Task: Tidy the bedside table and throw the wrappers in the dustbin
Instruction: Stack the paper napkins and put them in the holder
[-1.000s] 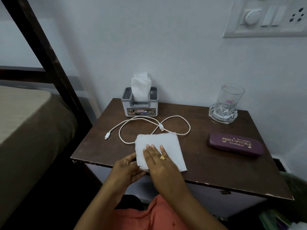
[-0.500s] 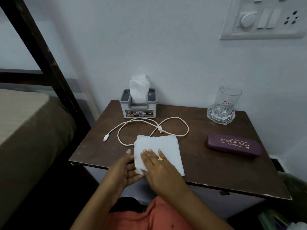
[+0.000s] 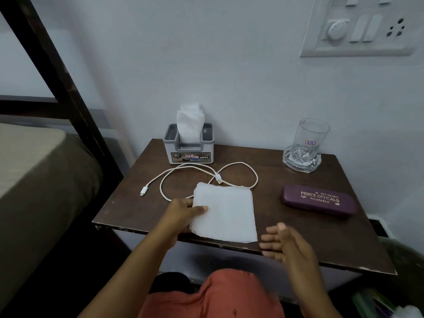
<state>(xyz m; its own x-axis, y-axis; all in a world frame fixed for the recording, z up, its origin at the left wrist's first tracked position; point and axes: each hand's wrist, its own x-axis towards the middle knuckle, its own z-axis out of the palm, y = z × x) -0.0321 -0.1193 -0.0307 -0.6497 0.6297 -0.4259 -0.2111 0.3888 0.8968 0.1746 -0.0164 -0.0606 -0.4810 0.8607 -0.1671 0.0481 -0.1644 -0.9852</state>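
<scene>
Left hand: the left hand pinches the left edge of the folded white tissue, thumb on top and the other fingers hidden beneath it.
Right hand: the right hand hovers with fingers spread and loose, gripping nothing, just right of the tissue's near right corner, over the front edge of the bedside table.
Tissue: lies flat at the table's front, its near edge at the rim.
Beyond the fingertips: a white charging cable loops just past the tissue, one stretch touching its far edge; its free plug lies to the left of the left thumb.
Farther back: a grey tissue holder with a tissue sticking up stands against the wall.
Right of the right hand: a purple spectacle case, well apart; behind it a glass in a clear dish.
Change: a moment ago the right palm pressed on the tissue; it has lifted off and moved right, while the left now grips the edge.
Room: dark wood table, pale wall with a switch panel, bed to the left.
</scene>
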